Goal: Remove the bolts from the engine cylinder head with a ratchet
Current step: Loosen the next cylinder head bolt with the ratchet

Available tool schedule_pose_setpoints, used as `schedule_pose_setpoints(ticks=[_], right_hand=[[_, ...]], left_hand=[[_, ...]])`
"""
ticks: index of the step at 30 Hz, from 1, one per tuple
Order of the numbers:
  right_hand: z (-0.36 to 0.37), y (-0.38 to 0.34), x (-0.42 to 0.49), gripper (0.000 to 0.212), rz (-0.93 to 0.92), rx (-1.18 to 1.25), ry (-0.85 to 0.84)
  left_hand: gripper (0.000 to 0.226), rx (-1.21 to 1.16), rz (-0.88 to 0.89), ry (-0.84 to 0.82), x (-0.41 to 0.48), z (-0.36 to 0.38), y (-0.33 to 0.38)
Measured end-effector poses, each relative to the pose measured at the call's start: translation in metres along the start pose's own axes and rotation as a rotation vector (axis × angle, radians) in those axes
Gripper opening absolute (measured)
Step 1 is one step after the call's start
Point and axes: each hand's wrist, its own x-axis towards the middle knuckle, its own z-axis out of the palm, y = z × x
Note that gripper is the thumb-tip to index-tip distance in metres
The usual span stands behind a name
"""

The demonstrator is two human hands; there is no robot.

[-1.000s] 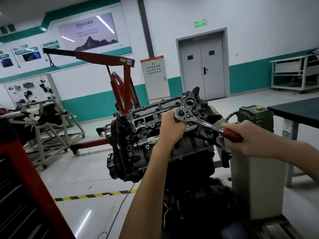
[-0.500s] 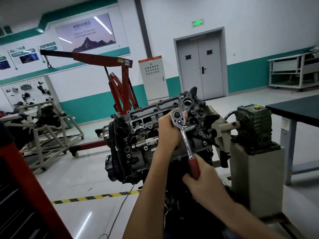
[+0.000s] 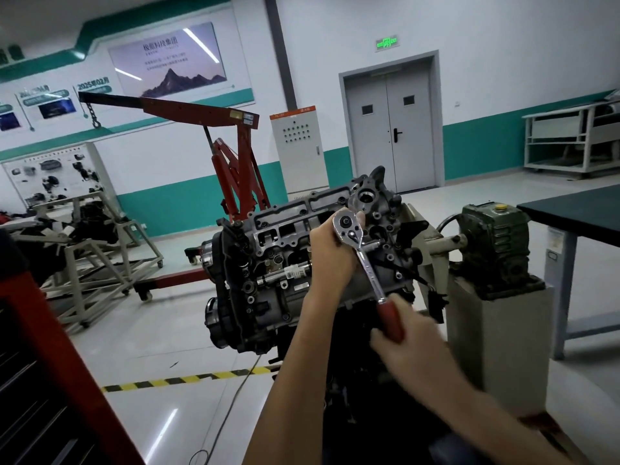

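Note:
A grey engine with its cylinder head (image 3: 292,226) uppermost sits tilted on a stand in the middle of the view. A chrome ratchet (image 3: 364,256) with a red handle stands on the head, its round end at the top and its handle pointing down and to the right. My left hand (image 3: 330,253) is wrapped around the ratchet's head end and hides the socket and the bolt beneath it. My right hand (image 3: 402,333) grips the red handle, slightly blurred.
A red engine hoist (image 3: 235,156) stands behind the engine. A green gearbox (image 3: 493,239) on a grey pedestal (image 3: 496,347) sits to the right, beside a dark-topped table (image 3: 577,209). A red tool cabinet (image 3: 37,364) fills the lower left. Yellow-black floor tape (image 3: 188,379) crosses the floor.
My right hand swung the ratchet handle from pointing right down to pointing downward, then back slightly to the right. My left hand stayed on the ratchet's head.

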Motion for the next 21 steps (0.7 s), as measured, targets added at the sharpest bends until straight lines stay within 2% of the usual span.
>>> schedule_pose_setpoints(ticks=[2, 4, 6, 10, 12, 14, 16, 21], right_hand=[[0.033, -0.007, -0.006, 0.027, 0.066, 0.149, 0.006], [0.037, -0.008, -0.005, 0.022, 0.08, 0.198, -0.038], [0.01, -0.003, 0.003, 0.024, 0.023, 0.077, -0.104], [-0.079, 0.007, 0.04, 0.035, -0.131, -0.321, -0.314], [-0.104, 0.005, 0.064, 0.033, -0.205, -0.492, -0.335], [-0.105, 0.007, 0.072, 0.03, -0.217, -0.528, -0.328], [-0.088, 0.012, 0.057, 0.034, -0.142, -0.452, -0.304], [0.002, 0.001, 0.001, 0.031, 0.019, 0.005, 0.028]], left_hand=[[0.049, 0.005, 0.003, 0.0, 0.002, -0.001, -0.002], [0.053, 0.016, -0.017, -0.026, 0.003, -0.004, -0.004], [0.055, 0.05, -0.009, -0.05, 0.007, -0.007, -0.004], [0.054, 0.173, 0.051, -0.156, 0.019, -0.009, -0.001], [0.047, 0.17, 0.049, -0.167, 0.019, -0.008, -0.002], [0.038, 0.114, 0.036, -0.12, 0.014, -0.006, -0.004], [0.046, 0.073, 0.055, -0.047, 0.008, -0.004, -0.006], [0.049, 0.019, 0.046, 0.045, 0.004, 0.005, -0.004]])
